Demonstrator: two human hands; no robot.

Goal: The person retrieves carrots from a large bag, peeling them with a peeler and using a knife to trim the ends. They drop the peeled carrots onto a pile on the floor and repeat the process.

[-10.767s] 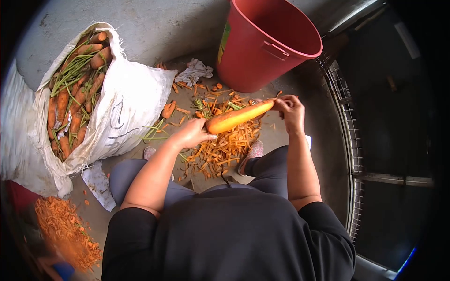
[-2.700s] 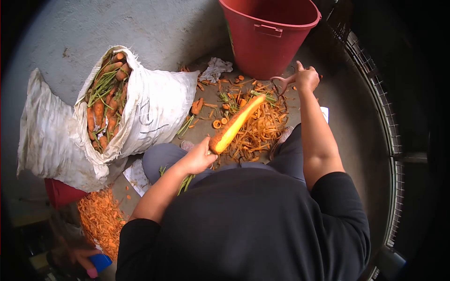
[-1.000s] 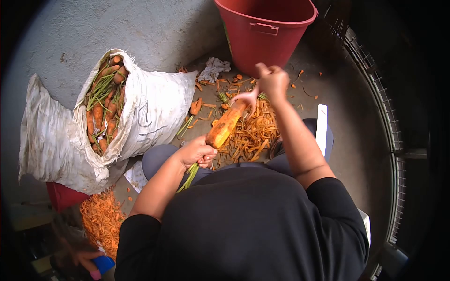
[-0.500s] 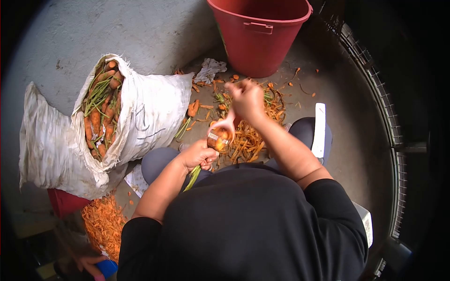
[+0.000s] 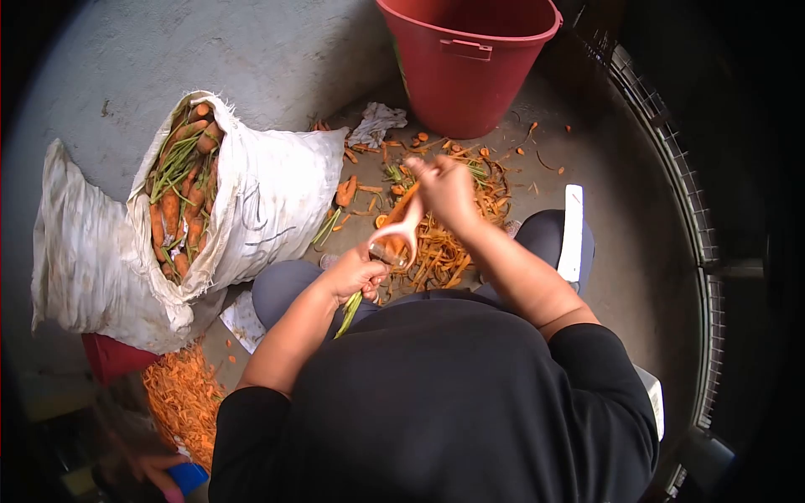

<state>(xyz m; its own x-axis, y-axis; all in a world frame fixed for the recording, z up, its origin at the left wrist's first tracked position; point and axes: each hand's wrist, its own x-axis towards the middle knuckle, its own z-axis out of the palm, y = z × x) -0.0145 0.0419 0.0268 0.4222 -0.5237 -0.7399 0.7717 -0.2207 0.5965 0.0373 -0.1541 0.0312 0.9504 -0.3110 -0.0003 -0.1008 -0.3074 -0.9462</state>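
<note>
Low over a heap of orange peelings point(image 5: 449, 256), my left hand point(image 5: 359, 275) is closed round the stem end of a carrot point(image 5: 396, 216). Green stalks point(image 5: 349, 313) trail from under its fingers. My right hand point(image 5: 451, 194) grips the handle of a pale pinkish Y-shaped peeler point(image 5: 412, 228). The peeler's head lies across the carrot close to my left fingers. Motion slightly blurs the right hand, and the peeler hides part of the carrot.
A white sack point(image 5: 285, 184) of carrots point(image 5: 171, 208) leans at the left, beside another white sack point(image 5: 80, 251). A red bucket point(image 5: 478, 80) stands ahead. A long white strip-like object point(image 5: 572, 235) lies by my right knee. More shavings point(image 5: 183, 398) are piled lower left.
The peeler and right hand have shifted slightly against the carrot. More of the carrot's orange length shows beyond the peeler head. My left hand stays nearly in place.
</note>
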